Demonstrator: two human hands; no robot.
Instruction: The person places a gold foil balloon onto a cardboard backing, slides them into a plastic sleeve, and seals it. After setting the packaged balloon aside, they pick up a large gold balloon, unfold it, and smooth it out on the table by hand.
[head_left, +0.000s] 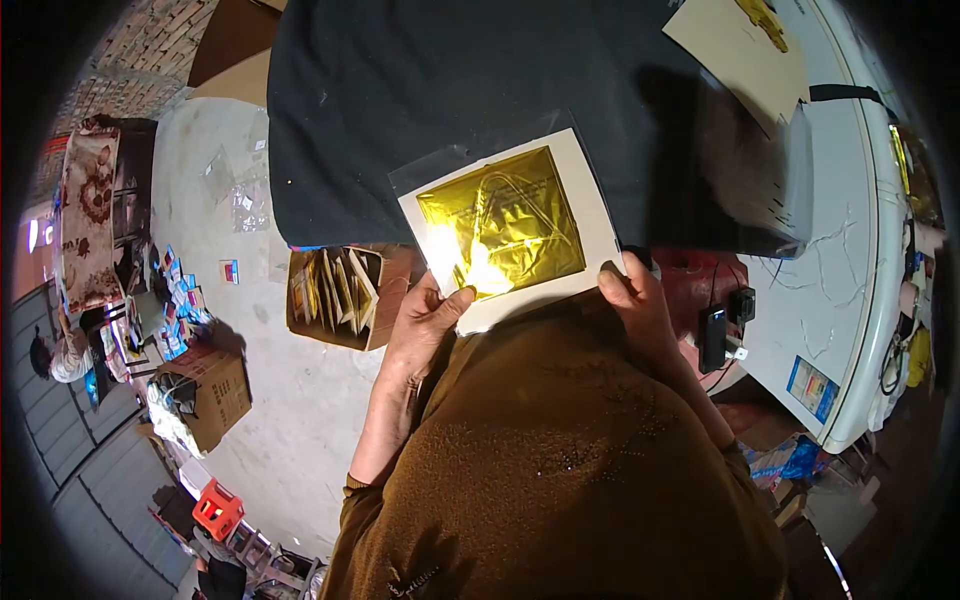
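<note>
I hold a white card bearing a square of gold foil point(505, 222), sleeved in clear plastic, over the edge of a black cloth point(420, 90). My left hand point(425, 320) grips the card's lower left corner, thumb on the foil's bright edge. My right hand point(635, 300) pinches the lower right corner. Brown sleeves cover both my arms.
An open cardboard box point(340, 295) of gold sheets sits on the concrete floor below. Another card with gold foil point(745, 45) lies at the cloth's far right. A white table point(850, 250) with cables and a black charger point(715, 335) stands right. Boxes and packets clutter the left floor.
</note>
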